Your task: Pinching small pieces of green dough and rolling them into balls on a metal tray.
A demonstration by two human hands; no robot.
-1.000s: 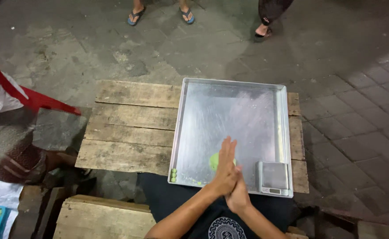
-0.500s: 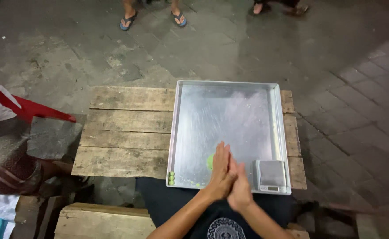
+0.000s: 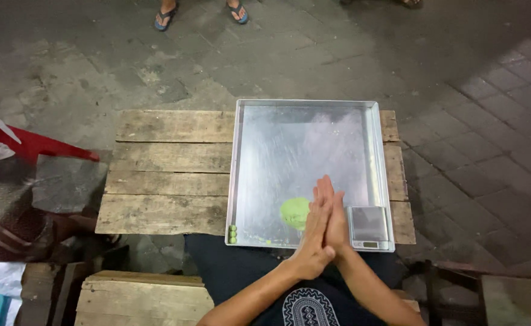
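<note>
Dark, stained pavement fills the upper part of the frame, and a rough wooden plank table (image 3: 169, 175) is set across the middle; a shallow metal tray (image 3: 305, 115) is laid on its right half. At the lower centre, the left hand (image 3: 312, 232) and the right hand (image 3: 337, 226) are pressed flat together, palm to palm, fingers pointed toward the top of the frame; whether anything is held between the palms cannot be told, since the gap is hidden. A lump of green dough (image 3: 294, 212) is seen on the tray floor just left of the hands, partly covered by the left hand; three small green balls (image 3: 233, 234) are lined up in the tray's lower left corner; a small digital scale (image 3: 369, 226) is placed in its lower right corner, just beside the right hand. Sandalled feet (image 3: 164, 18) are cut off at the top edge; a blurred red object (image 3: 33, 145) is hard to make out at the left edge.
</note>
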